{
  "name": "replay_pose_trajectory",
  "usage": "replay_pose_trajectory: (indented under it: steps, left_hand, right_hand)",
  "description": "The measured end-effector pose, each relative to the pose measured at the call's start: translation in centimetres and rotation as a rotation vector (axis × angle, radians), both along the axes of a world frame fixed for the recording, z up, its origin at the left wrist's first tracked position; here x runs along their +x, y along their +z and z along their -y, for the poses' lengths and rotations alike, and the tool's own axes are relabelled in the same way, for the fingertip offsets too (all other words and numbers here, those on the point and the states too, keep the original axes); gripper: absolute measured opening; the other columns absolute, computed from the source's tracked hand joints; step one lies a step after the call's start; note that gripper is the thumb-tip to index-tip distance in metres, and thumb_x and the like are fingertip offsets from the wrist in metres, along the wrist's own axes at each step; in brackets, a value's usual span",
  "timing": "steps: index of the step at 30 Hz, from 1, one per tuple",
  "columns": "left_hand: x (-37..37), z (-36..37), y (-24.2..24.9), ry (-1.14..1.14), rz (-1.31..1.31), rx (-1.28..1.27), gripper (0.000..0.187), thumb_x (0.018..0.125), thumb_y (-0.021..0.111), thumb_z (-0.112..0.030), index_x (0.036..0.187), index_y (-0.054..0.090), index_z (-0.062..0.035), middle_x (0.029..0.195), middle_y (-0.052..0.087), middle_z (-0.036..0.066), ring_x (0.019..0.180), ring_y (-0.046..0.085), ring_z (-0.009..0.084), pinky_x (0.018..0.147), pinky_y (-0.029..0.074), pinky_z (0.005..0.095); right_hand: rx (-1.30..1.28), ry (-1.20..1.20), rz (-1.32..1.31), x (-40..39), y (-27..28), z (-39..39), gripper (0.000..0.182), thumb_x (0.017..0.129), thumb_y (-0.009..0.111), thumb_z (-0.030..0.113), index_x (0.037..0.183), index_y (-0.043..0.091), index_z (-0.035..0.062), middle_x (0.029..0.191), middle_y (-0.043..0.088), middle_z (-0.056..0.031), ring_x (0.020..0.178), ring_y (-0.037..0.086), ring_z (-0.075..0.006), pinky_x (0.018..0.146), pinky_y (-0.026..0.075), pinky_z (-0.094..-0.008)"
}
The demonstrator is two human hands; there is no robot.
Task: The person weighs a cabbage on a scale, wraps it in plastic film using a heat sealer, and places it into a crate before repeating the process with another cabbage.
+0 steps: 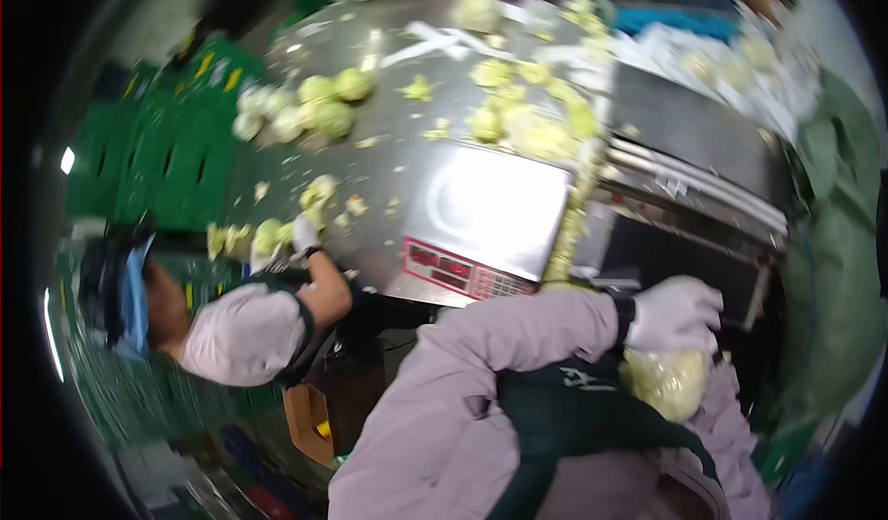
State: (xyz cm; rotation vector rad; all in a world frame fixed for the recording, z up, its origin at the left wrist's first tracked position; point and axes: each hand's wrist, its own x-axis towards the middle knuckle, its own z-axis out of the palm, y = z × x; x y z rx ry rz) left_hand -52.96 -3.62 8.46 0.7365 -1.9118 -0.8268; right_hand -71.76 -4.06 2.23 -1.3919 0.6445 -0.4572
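My left hand (677, 315), in a white glove, is closed with bent fingers over the top of a pale yellow-green cabbage (668, 383) in clear plastic film. The cabbage is close to my chest, beside my dark green apron (569, 395). My right sleeve (729, 409) comes up on the far side of the cabbage. Whatever my right hand does there is hidden behind the cabbage and the left glove. Just beyond my left hand is a wrapping machine with a dark flat plate (680, 266).
A scale (495, 210) stands on the metal table (361, 182). Loose leaves (536, 131) and whole cabbages (333, 117) lie farther back. A co-worker in a cap (254, 330) handles a cabbage at left. Green crates (176, 150) are stacked behind; bagged cabbages (731, 62) lie at upper right.
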Motion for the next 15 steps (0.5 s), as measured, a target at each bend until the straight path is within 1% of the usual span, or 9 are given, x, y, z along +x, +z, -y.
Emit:
replay_pose_trajectory:
  steps: [1,2,4,6,7,8,10,11,15]
  left_hand:
    - [0.4,0.1,0.3,-0.306,0.082,0.153,0.029,0.087,0.055,-0.028,0.106,0.064,-0.0074,0.121,0.057,0.016,0.117,0.049,0.0342,0.096,0.041,0.0438]
    - [-0.1,-1.4,-1.3,-0.166,0.112,0.015,0.028,0.091,0.048,-0.027,0.108,0.064,-0.0099,0.124,0.057,0.016,0.121,0.048,0.0334,0.097,0.043,0.0426]
    - [1.2,-2.7,-1.8,-0.114,0.345,-0.066,0.033,0.093,0.042,-0.027,0.119,0.057,-0.0127,0.135,0.051,0.015,0.126,0.044,0.0402,0.104,0.04,0.0435]
    - [1.7,-3.7,-4.3,-0.09,0.262,-0.027,0.032,0.094,0.04,-0.023,0.12,0.056,-0.013,0.138,0.048,0.015,0.126,0.043,0.0435,0.104,0.039,0.046]
    - [2.5,-4.0,-3.9,-0.158,0.127,0.075,0.033,0.092,0.047,-0.033,0.118,0.057,-0.0132,0.134,0.052,0.014,0.123,0.046,0.0436,0.102,0.037,0.047]
    - [3.4,-4.8,-3.6,-0.124,0.119,0.071,0.033,0.092,0.047,-0.033,0.118,0.057,-0.0132,0.134,0.052,0.014,0.123,0.046,0.0436,0.102,0.037,0.047]
    - [8.0,-8.1,2.3,-0.053,-0.032,0.702,0.043,0.087,0.058,-0.041,0.117,0.056,-0.0107,0.116,0.059,0.013,0.112,0.056,0.0324,0.097,0.043,0.0386]
    - [8.2,-8.3,0.9,-0.028,-0.135,0.679,0.054,0.082,0.061,-0.054,0.115,0.057,-0.0116,0.111,0.061,0.013,0.108,0.059,0.0308,0.098,0.041,0.037]
    - [10.8,-10.9,1.4,0.172,-0.064,0.597,0.052,0.077,0.067,-0.051,0.11,0.059,-0.0113,0.107,0.062,0.013,0.103,0.059,0.0318,0.095,0.042,0.0385]
  right_hand:
    - [0.071,0.012,0.011,1.3,0.5,0.1,0.04,0.104,0.034,0.026,0.132,0.046,0.0001,0.132,0.052,-0.0161,0.122,0.05,-0.0233,0.107,0.037,-0.036]
    - [0.142,0.024,0.019,2.4,0.9,0.0,0.04,0.104,0.034,0.026,0.132,0.046,0.0001,0.132,0.052,-0.0161,0.122,0.05,-0.0234,0.107,0.037,-0.0362]
    - [0.254,0.03,0.032,4.9,1.4,-0.2,0.041,0.104,0.034,0.027,0.132,0.046,0.0,0.132,0.052,-0.0162,0.122,0.05,-0.0238,0.107,0.037,-0.0364]
    - [0.328,0.051,0.04,7.4,1.7,-0.3,0.042,0.104,0.033,0.028,0.132,0.046,-0.0001,0.132,0.052,-0.0163,0.122,0.049,-0.0241,0.107,0.036,-0.0367]
    - [0.363,0.067,0.042,8.0,1.8,-0.4,0.042,0.104,0.033,0.028,0.132,0.046,-0.0001,0.132,0.052,-0.0164,0.123,0.049,-0.0243,0.108,0.036,-0.0368]
    - [0.39,0.077,0.047,8.9,1.9,-0.6,0.042,0.104,0.033,0.029,0.132,0.046,-0.0001,0.132,0.052,-0.0164,0.123,0.049,-0.0245,0.108,0.036,-0.037]
    - [0.456,0.098,0.054,10.5,2.1,-1.3,0.043,0.104,0.032,0.029,0.132,0.046,-0.0002,0.132,0.052,-0.0165,0.123,0.049,-0.0248,0.108,0.036,-0.0372]
    - [0.494,0.104,0.064,11.3,2.2,-1.5,0.043,0.104,0.032,0.03,0.132,0.045,-0.0002,0.132,0.052,-0.0165,0.123,0.049,-0.025,0.108,0.036,-0.0374]
    - [0.627,0.128,0.114,14.2,2.6,-2.2,0.045,0.104,0.031,0.031,0.132,0.045,-0.0004,0.132,0.052,-0.0167,0.124,0.048,-0.0257,0.108,0.035,-0.0379]
